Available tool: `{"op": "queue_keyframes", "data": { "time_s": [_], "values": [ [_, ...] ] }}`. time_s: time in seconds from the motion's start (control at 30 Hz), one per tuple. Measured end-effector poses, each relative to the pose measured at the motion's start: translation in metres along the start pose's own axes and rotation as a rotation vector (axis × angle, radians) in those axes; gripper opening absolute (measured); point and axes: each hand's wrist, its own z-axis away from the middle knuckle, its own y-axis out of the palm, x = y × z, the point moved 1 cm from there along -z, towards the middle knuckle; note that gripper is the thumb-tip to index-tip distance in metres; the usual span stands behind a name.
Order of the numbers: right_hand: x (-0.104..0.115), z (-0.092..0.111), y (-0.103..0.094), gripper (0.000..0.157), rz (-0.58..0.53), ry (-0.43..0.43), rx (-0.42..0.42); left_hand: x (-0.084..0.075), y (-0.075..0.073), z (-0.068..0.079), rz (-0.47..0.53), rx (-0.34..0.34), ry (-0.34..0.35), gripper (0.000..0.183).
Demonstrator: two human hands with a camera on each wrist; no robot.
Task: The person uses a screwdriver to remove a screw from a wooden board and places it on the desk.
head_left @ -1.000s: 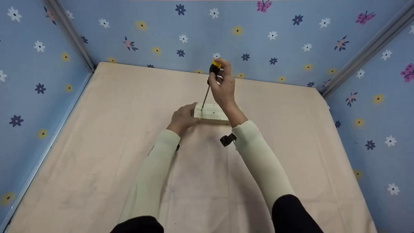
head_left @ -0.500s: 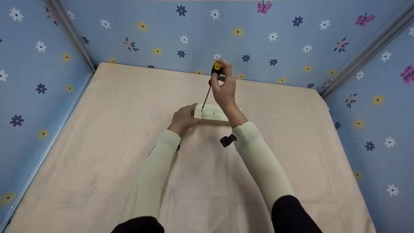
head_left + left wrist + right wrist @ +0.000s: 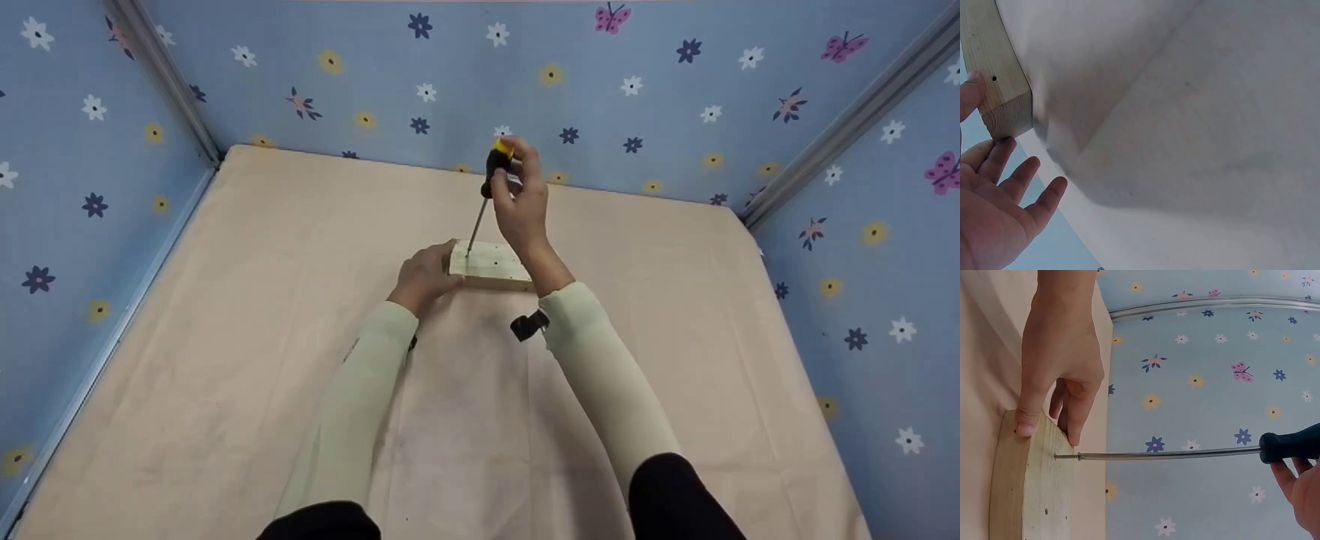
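Note:
A pale wooden block with small dark holes lies on the cloth-covered table. My left hand holds its left end. In the right wrist view, the left thumb presses the block's near side and the fingers reach behind it. My right hand grips the black and yellow handle of a screwdriver above the block. Its long shaft slants down to a screw that stands partly in the block's top, close to the left hand. The screwdriver's tip meets the screw head.
A beige cloth covers the table. Blue flowered panels rise behind and on both sides, with grey metal posts at the corners. A small black camera is fixed at the right wrist.
The right fingers and thumb have shifted slightly on the screwdriver handle, showing more of its black part. The left hand and the block have stayed in place.

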Motion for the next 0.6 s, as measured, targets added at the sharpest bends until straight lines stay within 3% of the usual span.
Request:
{"op": "queue_keyframes", "data": {
  "time_s": [0.07,0.3,0.43,0.6],
  "values": [
    [-0.001,0.0,0.0,0.037,0.016,0.019,-0.011,0.0,0.0,0.0,0.006,-0.003,0.0,0.07],
    [-0.003,-0.002,-0.001,0.036,0.049,-0.043,-0.014,0.001,0.0,0.001,0.011,-0.012,0.013,0.068],
    [-0.001,-0.002,0.0,0.037,0.056,-0.014,0.003,0.001,0.0,0.001,0.011,-0.017,0.007,0.069],
    [0.015,-0.001,-0.002,0.039,0.089,0.009,-0.016,0.001,0.0,0.001,0.004,-0.008,0.006,0.07]
  ]
}}
